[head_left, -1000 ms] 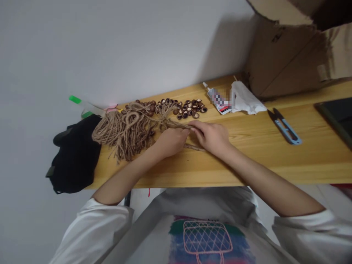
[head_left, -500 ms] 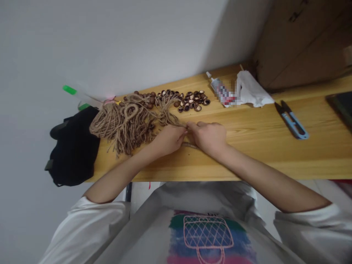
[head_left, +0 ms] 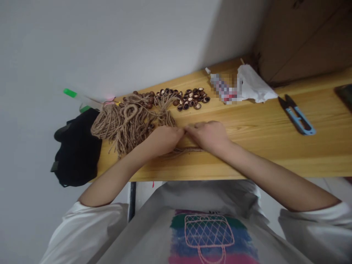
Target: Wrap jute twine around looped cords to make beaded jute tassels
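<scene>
My left hand point(head_left: 162, 140) and my right hand point(head_left: 209, 135) meet fingertip to fingertip on the wooden table point(head_left: 247, 154), both closed in a pinch on a strand of jute twine. A short braided length of twine point(head_left: 189, 150) shows under the two hands. To the left lies a pile of jute twine pieces point(head_left: 128, 123), touching the left hand's far side. Behind it is a scatter of brown wooden beads point(head_left: 189, 99).
A glue tube point(head_left: 221, 86) and a white crumpled bag point(head_left: 254, 88) lie at the back. Blue thread snips point(head_left: 298, 115) lie to the right. A black cloth bag point(head_left: 77, 150) hangs over the table's left end. A cardboard box point(head_left: 302, 36) stands back right.
The view has shifted slightly. Both hands have drawn a little closer to me, pulling the pinched strand away from the pile; more of the braided piece shows beneath them.
</scene>
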Demonstrator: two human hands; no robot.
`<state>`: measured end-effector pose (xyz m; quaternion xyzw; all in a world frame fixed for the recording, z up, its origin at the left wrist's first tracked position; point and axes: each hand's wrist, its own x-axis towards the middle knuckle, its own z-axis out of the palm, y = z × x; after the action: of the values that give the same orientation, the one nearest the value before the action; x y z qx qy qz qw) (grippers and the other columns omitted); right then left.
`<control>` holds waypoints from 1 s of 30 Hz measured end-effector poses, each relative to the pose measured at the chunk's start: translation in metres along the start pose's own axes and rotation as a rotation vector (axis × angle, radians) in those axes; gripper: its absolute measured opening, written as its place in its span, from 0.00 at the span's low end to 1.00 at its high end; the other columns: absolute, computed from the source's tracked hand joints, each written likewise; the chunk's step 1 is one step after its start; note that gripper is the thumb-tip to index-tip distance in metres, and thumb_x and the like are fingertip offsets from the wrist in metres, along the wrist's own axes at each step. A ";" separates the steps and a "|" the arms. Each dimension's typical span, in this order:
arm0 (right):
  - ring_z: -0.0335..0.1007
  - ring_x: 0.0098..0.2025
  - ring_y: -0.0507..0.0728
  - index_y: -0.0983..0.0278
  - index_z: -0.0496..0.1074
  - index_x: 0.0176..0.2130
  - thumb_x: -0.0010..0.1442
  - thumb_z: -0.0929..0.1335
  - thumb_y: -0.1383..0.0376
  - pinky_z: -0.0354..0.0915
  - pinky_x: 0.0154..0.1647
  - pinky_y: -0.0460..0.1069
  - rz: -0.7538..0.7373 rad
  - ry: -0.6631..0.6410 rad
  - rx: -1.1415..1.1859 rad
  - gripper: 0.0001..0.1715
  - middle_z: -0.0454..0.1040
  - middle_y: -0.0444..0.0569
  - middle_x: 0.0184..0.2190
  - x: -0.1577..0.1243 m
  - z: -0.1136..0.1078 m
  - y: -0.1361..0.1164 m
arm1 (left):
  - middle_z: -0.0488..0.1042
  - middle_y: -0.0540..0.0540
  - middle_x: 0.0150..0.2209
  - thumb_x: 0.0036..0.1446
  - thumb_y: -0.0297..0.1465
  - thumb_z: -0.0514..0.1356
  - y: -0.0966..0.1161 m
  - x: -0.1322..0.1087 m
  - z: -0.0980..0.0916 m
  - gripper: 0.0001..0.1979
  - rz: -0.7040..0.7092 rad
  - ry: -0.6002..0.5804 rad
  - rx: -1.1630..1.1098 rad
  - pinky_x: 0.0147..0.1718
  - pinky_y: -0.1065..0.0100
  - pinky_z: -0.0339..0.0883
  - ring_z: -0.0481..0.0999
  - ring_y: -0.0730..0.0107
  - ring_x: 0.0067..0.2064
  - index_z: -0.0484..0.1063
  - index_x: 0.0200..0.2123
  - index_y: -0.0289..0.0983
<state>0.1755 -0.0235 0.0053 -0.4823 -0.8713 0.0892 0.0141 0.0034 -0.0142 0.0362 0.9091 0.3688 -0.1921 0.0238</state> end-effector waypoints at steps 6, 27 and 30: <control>0.73 0.35 0.60 0.61 0.74 0.47 0.66 0.58 0.62 0.53 0.27 0.50 -0.092 -0.007 0.006 0.19 0.78 0.54 0.34 0.002 0.001 0.005 | 0.76 0.41 0.29 0.60 0.23 0.49 -0.002 0.000 -0.008 0.11 0.029 0.028 0.112 0.27 0.69 0.65 0.77 0.62 0.32 0.70 0.40 0.31; 0.72 0.38 0.57 0.56 0.75 0.48 0.64 0.63 0.57 0.52 0.30 0.47 -0.261 0.084 0.286 0.17 0.79 0.46 0.41 0.002 -0.001 0.027 | 0.75 0.49 0.31 0.60 0.33 0.54 -0.025 -0.002 -0.002 0.09 0.089 0.195 -0.715 0.32 0.74 0.61 0.71 0.75 0.31 0.71 0.35 0.34; 0.72 0.38 0.57 0.57 0.76 0.46 0.63 0.63 0.58 0.53 0.30 0.47 -0.294 0.079 0.285 0.15 0.79 0.46 0.41 0.001 -0.004 0.027 | 0.76 0.49 0.33 0.59 0.33 0.55 -0.025 -0.002 -0.001 0.10 0.089 0.157 -0.765 0.33 0.74 0.62 0.71 0.75 0.32 0.72 0.37 0.34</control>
<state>0.1983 -0.0083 0.0045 -0.3460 -0.9097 0.1898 0.1293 -0.0149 0.0031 0.0404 0.8617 0.3746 0.0303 0.3408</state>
